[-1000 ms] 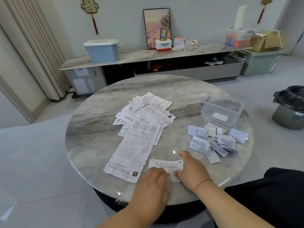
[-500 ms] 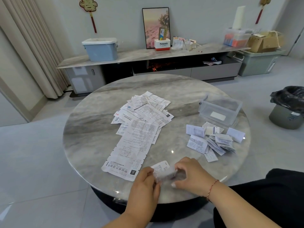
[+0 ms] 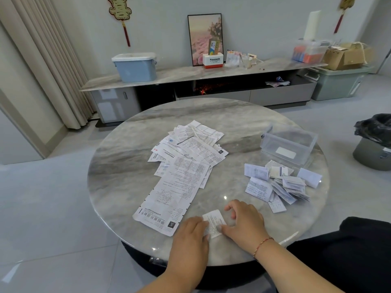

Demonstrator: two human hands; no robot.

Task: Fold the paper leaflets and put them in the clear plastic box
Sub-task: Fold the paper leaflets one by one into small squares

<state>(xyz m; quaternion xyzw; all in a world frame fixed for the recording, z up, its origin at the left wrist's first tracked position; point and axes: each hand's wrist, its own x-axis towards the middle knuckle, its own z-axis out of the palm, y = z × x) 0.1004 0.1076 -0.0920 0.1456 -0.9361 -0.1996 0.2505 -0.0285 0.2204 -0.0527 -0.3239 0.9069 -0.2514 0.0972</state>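
Marble fills most of the frame: a round grey-veined table in a living room, with a low TV console along the back wall. From my seat at the feed, both hands sit at the lower centre of the picture on a small folded leaflet lying flat on the stone. The left hand pins its lower left edge with curled fingertips, and the right hand arches over its right side, thumb on the paper and fingers bent; I read both as gripping the leaflet, pressing a crease.

The clear plastic box stands at the right of the frame, near the table's far right edge, and looks empty apart from a white label on its wall. Just below it lies a loose heap of folded leaflets, none yet inside. Unfolded leaflets spread across the centre, the long front sheet reaching down until it touches the left hand.

My worries from here: the polished stone looks slippery, so the small fold may skate or spring open once the pressure eases. The left wrist could drag that long sheet toward the near rim. The folded heap sits close to the right edge, and a careless reach for the box could sweep pieces to the floor.
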